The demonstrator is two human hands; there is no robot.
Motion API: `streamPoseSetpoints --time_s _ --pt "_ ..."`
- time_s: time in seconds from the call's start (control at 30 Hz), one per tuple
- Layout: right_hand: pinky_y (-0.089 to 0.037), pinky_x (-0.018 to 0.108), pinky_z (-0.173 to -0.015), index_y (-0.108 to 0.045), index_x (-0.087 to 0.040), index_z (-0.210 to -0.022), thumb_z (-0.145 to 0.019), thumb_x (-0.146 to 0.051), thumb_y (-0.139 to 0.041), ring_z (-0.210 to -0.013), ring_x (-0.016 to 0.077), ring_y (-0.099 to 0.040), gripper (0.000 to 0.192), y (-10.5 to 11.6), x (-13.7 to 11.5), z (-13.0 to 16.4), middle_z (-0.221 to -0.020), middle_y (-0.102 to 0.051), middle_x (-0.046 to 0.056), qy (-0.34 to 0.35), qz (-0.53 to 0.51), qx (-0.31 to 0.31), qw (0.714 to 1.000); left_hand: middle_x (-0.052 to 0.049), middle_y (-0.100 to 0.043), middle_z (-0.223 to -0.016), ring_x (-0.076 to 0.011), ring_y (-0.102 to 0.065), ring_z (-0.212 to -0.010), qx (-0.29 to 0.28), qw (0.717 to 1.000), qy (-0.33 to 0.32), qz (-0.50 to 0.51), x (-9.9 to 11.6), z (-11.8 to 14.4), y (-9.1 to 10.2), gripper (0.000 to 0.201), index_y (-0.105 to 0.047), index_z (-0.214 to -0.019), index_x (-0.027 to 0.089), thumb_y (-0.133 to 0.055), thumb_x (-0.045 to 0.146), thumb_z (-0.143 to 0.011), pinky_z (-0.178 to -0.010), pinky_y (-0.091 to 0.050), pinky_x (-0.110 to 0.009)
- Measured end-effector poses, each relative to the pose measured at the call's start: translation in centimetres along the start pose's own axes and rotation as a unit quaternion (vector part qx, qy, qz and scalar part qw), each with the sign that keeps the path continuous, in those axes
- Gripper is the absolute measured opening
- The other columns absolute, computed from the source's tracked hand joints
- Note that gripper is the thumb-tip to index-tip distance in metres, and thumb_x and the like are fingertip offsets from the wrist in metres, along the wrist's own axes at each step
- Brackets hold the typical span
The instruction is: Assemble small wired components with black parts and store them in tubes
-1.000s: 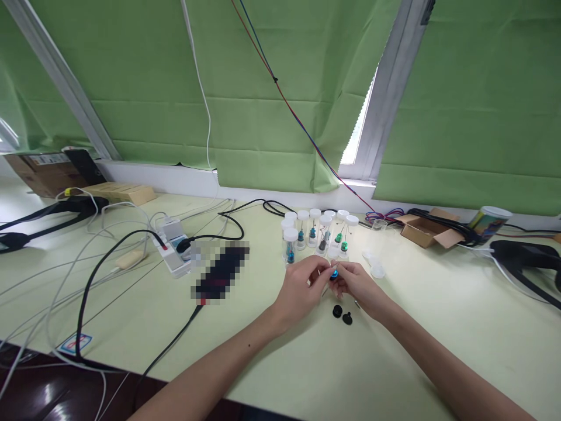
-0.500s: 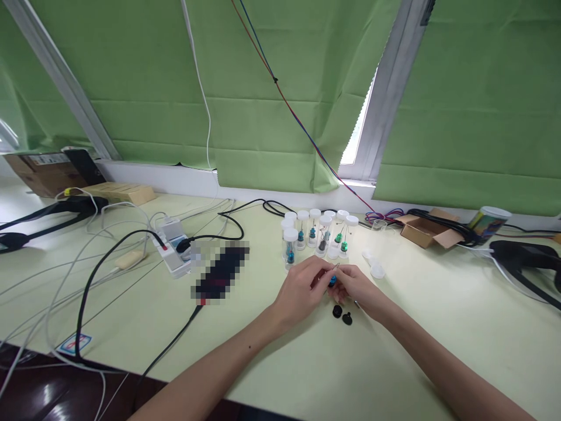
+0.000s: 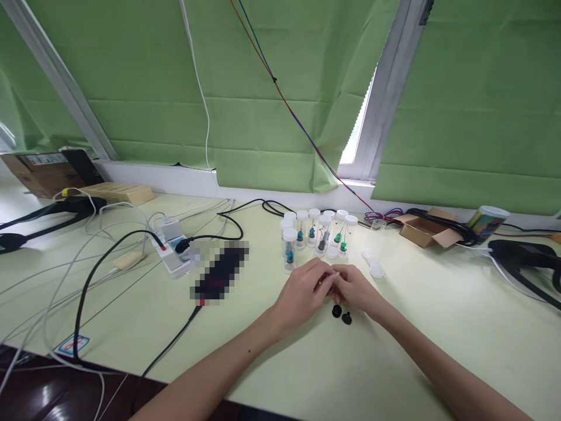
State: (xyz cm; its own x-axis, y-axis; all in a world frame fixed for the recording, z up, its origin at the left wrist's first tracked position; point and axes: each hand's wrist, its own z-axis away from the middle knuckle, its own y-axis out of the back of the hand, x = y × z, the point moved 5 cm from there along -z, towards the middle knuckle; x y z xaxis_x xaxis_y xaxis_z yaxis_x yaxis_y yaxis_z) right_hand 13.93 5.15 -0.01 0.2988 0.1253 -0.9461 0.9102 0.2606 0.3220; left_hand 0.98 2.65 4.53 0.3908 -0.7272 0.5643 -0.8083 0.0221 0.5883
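My left hand (image 3: 307, 289) and my right hand (image 3: 354, 286) meet above the table, fingertips pinched together. Between them shows a sliver of a small blue piece (image 3: 330, 289); the fingers cover most of it, so its exact kind is hidden. Just below the hands lie a black round cap (image 3: 336, 311) and a black disc with a short stem (image 3: 346, 318). Behind the hands stand several clear vials with white lids (image 3: 289, 251), holding blue, green or dark pieces with thin metal pins.
A loose clear lid (image 3: 376, 270) lies right of the vials. At the left are a power strip (image 3: 174, 257), a blurred dark device (image 3: 221, 272) and tangled cables. An open cardboard box (image 3: 423, 232), a printed can (image 3: 488, 223) and a black frame (image 3: 526, 266) sit at the right.
My hands have drawn closer together, and the right fingers have curled in. The blue piece and its thin metal pin, plainer before, are now mostly covered.
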Motion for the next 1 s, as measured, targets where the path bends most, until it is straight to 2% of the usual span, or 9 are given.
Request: streamPoseSetpoints --time_s 0.13,0.27,0.47,0.6,0.7,0.77,0.83,0.9,1.0 --pt "-0.036 0.026 -0.047 -0.056 -0.021 -0.063 -0.084 -0.028 -0.046 -0.045 0.0132 -0.049 0.024 0.4 -0.1 0.0 -0.053 -0.055 -0.002 0.036 0.059 0.043 0.997 -0.003 -0.063 -0.082 -0.0136 -0.055 -0.071 -0.012 1.0 0.021 0.019 0.0 -0.1 -0.1 0.019 -0.065 -0.09 0.019 -0.047 0.023 -0.094 -0.065 -0.042 -0.025" --pt "-0.035 0.028 -0.053 -0.053 -0.021 -0.062 -0.081 -0.02 -0.046 -0.054 0.0152 -0.047 0.02 0.9 -0.6 0.2 -0.057 -0.055 -0.001 0.092 0.16 0.096 0.978 -0.002 -0.062 -0.077 -0.0125 -0.051 -0.065 -0.013 0.997 0.06 0.046 0.0 -0.2 0.1 0.019 -0.067 -0.088 0.019 -0.05 0.028 -0.093 -0.061 -0.039 -0.025" --pt "-0.036 0.029 -0.056 -0.06 -0.022 -0.086 -0.091 -0.025 -0.047 -0.056 0.0169 -0.047 0.014 1.8 -2.0 1.0 -0.066 -0.059 0.001 0.184 0.247 0.183 0.933 0.0 -0.055 -0.066 -0.012 -0.044 -0.059 0.0 0.993 0.096 0.075 0.1 -0.4 0.3 0.022 -0.065 -0.081 0.019 -0.052 0.034 -0.09 -0.055 -0.035 -0.025" --pt "-0.042 0.031 -0.063 -0.059 -0.021 -0.1 -0.094 -0.024 -0.046 -0.065 0.0193 -0.055 0.015 2.6 -3.1 1.8 -0.079 -0.063 0.006 0.259 0.292 0.273 0.879 0.0 -0.054 -0.065 -0.0117 -0.043 -0.058 0.005 0.989 0.116 0.094 -0.2 -0.3 0.3 0.023 -0.063 -0.078 0.019 -0.053 0.036 -0.089 -0.053 -0.035 -0.024" --pt "-0.044 0.034 -0.072 -0.059 -0.02 -0.1 -0.092 -0.019 -0.048 -0.077 0.0223 -0.058 0.014 3.3 -4.0 2.5 -0.082 -0.062 0.008 0.323 0.329 0.357 0.812 0.001 -0.052 -0.065 -0.0114 -0.043 -0.057 0.001 0.984 0.137 0.113 -0.4 -0.3 0.1 0.025 -0.062 -0.077 0.019 -0.054 0.04 -0.088 -0.053 -0.035 -0.024" --pt "-0.043 0.039 -0.081 -0.059 -0.02 -0.099 -0.089 -0.016 -0.052 -0.087 0.0247 -0.058 0.013 3.9 -4.4 2.9 -0.088 -0.064 0.009 0.337 0.359 0.42 0.762 0.001 -0.051 -0.064 -0.0112 -0.043 -0.056 -0.001 0.98 0.153 0.129 -0.6 -0.2 0.1 0.026 -0.061 -0.077 0.019 -0.054 0.041 -0.088 -0.053 -0.035 -0.024" --pt "-0.04 0.043 -0.086 -0.058 -0.02 -0.102 -0.086 -0.017 -0.055 -0.097 0.0279 -0.055 0.017 4.6 -4.6 3.2 -0.098 -0.062 0.011 0.315 0.381 0.483 0.723 0.002 -0.05 -0.064 -0.0106 -0.042 -0.056 -0.003 0.974 0.169 0.148 -0.8 -0.2 0.0 0.026 -0.061 -0.077 0.019 -0.055 0.042 -0.088 -0.054 -0.034 -0.023" --pt "-0.037 0.048 -0.089 -0.057 -0.02 -0.108 -0.084 -0.021 -0.057 -0.105 0.0316 -0.052 0.024 5.5 -4.5 3.3 -0.108 -0.057 0.013 0.273 0.383 0.534 0.703 0.002 -0.049 -0.066 -0.01 -0.042 -0.057 -0.004 0.969 0.183 0.167 -1.0 -0.1 -0.1 0.026 -0.06 -0.078 0.019 -0.055 0.043 -0.088 -0.054 -0.034 -0.023" --pt "-0.035 0.053 -0.091 -0.051 -0.019 -0.117 -0.081 -0.024 -0.056 -0.113 0.0355 -0.046 0.036 6.7 -4.0 3.2 -0.116 -0.05 0.016 0.223 0.354 0.572 0.706 0.003 -0.049 -0.066 -0.0095 -0.043 -0.057 -0.002 0.962 0.195 0.194 -1.3 -0.1 -0.1 0.025 -0.059 -0.079 0.019 -0.057 0.043 -0.087 -0.054 -0.033 -0.022"
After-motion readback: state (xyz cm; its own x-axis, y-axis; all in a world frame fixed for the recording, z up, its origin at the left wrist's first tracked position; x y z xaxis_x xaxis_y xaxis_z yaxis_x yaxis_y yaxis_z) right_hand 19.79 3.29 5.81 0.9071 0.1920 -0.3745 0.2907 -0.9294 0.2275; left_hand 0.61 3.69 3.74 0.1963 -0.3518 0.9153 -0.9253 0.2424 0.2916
